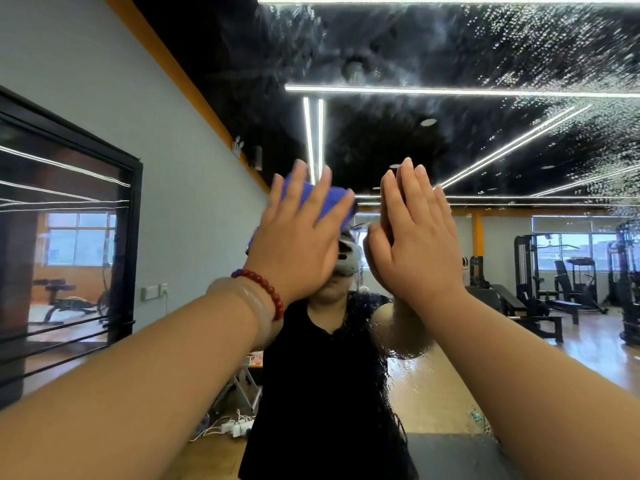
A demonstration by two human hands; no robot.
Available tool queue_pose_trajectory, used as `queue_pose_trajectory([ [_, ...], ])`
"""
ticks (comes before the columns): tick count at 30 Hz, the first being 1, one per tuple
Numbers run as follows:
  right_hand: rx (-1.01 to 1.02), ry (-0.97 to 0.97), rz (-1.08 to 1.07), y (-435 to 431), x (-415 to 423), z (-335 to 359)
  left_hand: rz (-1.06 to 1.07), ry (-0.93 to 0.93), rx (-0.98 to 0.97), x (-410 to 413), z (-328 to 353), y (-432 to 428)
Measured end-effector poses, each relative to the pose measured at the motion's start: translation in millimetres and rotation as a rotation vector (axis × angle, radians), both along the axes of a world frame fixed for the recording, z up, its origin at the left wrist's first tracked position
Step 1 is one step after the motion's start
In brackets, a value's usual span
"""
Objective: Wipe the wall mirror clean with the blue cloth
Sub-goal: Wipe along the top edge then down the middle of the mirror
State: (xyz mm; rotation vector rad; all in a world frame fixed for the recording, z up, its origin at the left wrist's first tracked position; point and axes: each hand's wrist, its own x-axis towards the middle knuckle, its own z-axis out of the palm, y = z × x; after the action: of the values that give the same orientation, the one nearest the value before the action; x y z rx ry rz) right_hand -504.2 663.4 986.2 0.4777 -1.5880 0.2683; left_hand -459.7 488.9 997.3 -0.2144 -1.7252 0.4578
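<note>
In the head view, your left hand [298, 233], fingers spread straight, presses the soft blue fabric cloth [311, 194] against the large glass wall mirror [485, 46] near its left edge. Your right hand [419, 237] lies flat on the glass, holding nothing. Keep the pressure even and overlap your strokes toward the droplets [571, 64] at the upper right corner.

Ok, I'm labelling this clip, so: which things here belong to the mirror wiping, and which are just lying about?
Job: blue cloth, pressed under the left hand; wet wall mirror; right hand flat on the glass.
Lying about: power strip on the floor; wall socket; reflected gym machines.
</note>
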Motion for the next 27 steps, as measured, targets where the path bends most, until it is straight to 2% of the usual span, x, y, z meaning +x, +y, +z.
queue_pose_trajectory([
  [3,0.007,-0.031,-0.012,0,3,0,0.003,0.05,0.378,4,17,-5],
  [4,0.012,-0.044,-0.015,0,4,0,-0.021,0.051,0.392,5,14,0],
  [8,0.045,-0.075,-0.015,4,7,1,-0.061,-0.08,-0.061,-4,-25,19],
  [10,0.058,-0.088,-0.014,9,11,-2,-0.046,-0.038,-0.075,-3,-20,15],
  [14,0.049,-0.103,-0.012,21,16,-28,-0.054,0.072,0.427,-2,4,13],
  [15,0.033,-0.104,-0.014,24,15,-34,-0.063,0.078,0.464,-2,1,17],
  [16,0.015,-0.104,-0.025,27,13,-39,-0.069,0.07,0.396,-3,-8,23],
  [19,0.001,-0.095,-0.062,32,8,-45,-0.104,-0.056,-0.03,-10,-48,35],
  [21,0.005,-0.109,-0.063,31,6,-47,-0.092,-0.055,-0.103,-10,-46,31],
  [23,0.007,-0.104,-0.074,31,5,-49,-0.078,-0.003,0.071,-9,-24,30],
  [25,0.01,-0.095,-0.081,31,4,-50,-0.091,0.039,0.366,-8,-1,34],
  [26,0.01,-0.094,-0.079,31,3,-50,-0.098,0.058,0.451,-7,3,40],
  [27,0.008,-0.09,-0.073,32,3,-50,-0.1,0.066,0.442,-9,-1,46],
])
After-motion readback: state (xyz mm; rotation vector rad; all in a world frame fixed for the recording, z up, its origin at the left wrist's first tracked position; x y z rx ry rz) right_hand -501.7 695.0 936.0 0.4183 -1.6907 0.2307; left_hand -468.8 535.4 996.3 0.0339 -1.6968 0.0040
